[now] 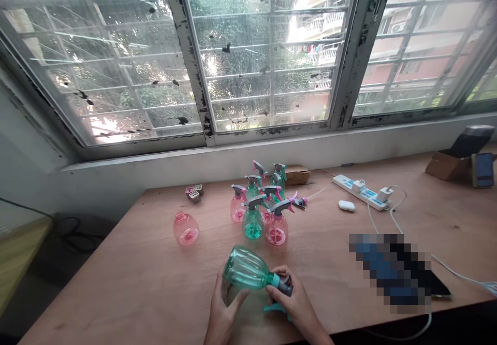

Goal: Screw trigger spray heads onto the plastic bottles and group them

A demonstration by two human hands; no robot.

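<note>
A green spray bottle [246, 268] lies tilted on its side near the front of the wooden table [155, 283]. My left hand [224, 311] wraps round the bottle's body from below. My right hand [295, 303] closes on its grey and teal spray head [282, 284]. Beyond them stands a group of several assembled pink and green spray bottles [264, 205]. A pink bottle without a head [186, 228] lies alone to the left. A loose spray head [301, 200] lies to the right of the group.
A white power strip [359, 189] with chargers and cables sits at the right, a white case [346, 205] beside it. A blurred dark object [392, 272] lies at the front right. Small blocks [194, 193] and a brown box [297, 174] lie near the window wall. A cardboard box [446, 164] and phone [483, 170] are far right.
</note>
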